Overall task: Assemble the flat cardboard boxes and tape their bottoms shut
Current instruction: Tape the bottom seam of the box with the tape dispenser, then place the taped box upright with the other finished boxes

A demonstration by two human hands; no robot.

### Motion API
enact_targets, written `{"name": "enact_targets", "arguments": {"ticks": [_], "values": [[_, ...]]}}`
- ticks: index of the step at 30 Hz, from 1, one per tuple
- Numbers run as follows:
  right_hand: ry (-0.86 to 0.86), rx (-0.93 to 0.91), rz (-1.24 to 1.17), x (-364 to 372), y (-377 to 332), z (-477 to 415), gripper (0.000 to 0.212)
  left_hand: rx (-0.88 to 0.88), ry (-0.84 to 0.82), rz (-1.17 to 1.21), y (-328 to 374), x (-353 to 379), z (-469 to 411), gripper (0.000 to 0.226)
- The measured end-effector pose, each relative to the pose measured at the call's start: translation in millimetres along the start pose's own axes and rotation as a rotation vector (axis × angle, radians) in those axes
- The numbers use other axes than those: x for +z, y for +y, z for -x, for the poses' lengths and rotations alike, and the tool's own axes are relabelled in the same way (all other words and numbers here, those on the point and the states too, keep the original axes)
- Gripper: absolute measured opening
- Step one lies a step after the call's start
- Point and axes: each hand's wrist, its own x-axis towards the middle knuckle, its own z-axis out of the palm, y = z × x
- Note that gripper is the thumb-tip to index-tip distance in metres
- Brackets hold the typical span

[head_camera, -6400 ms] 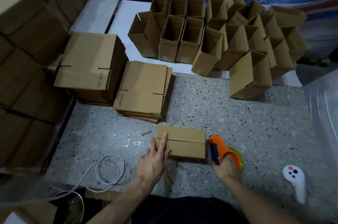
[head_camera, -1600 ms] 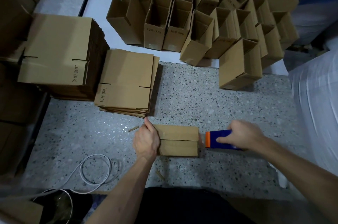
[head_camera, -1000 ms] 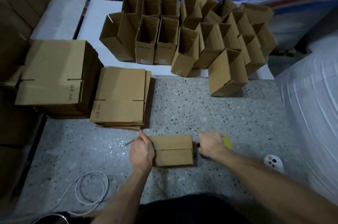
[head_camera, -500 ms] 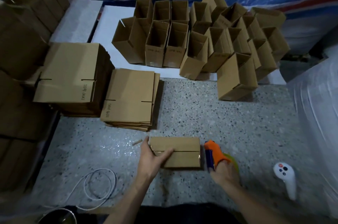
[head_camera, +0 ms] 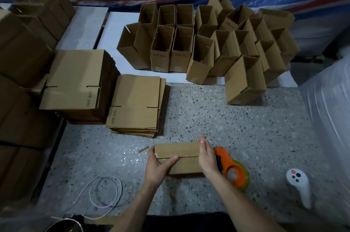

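Left hand [head_camera: 157,165] grips the cardboard box [head_camera: 181,153] at its left end, thumb on top; right hand [head_camera: 207,156] presses straight-fingered against its right end, tape dispenser [head_camera: 233,172] just beside.

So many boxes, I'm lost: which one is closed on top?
The box between the left hand and right hand, beside the tape dispenser. Its flaps are folded shut; the back boxes stand open, the stacks lie flat.

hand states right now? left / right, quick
Left hand: grips the left end of the box, thumb across its top.
Right hand: open, straight fingers pressed against the box's right end, holding nothing.
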Motion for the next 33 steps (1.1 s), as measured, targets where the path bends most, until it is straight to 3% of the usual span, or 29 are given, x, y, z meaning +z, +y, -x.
{"name": "enact_targets", "arguments": {"ticks": [3,6,9,11,14,20,21,23,25,28,31,33], "values": [[-0.075,0.001,-0.043,-5,1,-4,0.045,-0.078,-0.022,0.025,3,-4,1,0.074],[-0.117,0.036,-0.012,-6,-4,-6,0.044,-0.263,-0.073,0.091,10,-11,0,0.063],[-0.065,0.144,0.067,-1,-12,-2,0.063,-0.302,-0.133,-0.032,22,-13,0,0.069],[-0.026,0.226,0.273,-1,-21,2,0.083,-0.388,-0.156,-0.157,33,-16,2,0.068],[-0.033,0.259,0.476,-14,-25,4,0.091,-0.500,-0.238,-0.036,40,-20,4,0.074],[0.071,0.173,0.166,-44,-24,5,0.035,-0.311,-0.094,0.326,62,-17,3,0.051],[0.081,0.130,0.101,-48,-25,6,0.027,-0.278,-0.058,0.387,65,-16,3,0.054],[0.073,0.050,-0.016,-55,-28,6,0.030,-0.240,-0.044,0.461,71,-16,3,0.072],[0.054,0.001,-0.131,-59,-31,5,0.048,-0.183,-0.151,0.445,75,-18,6,0.090],[0.084,-0.065,-0.058,-61,-35,1,0.064,-0.002,-0.360,0.276,77,-20,6,0.085],[0.117,-0.101,0.122,-52,-38,0,0.038,0.096,-0.351,0.131,68,-7,5,0.066],[0.047,0.028,0.008,-41,-39,7,0.020,0.063,-0.308,0.106,61,3,4,0.057]]}}
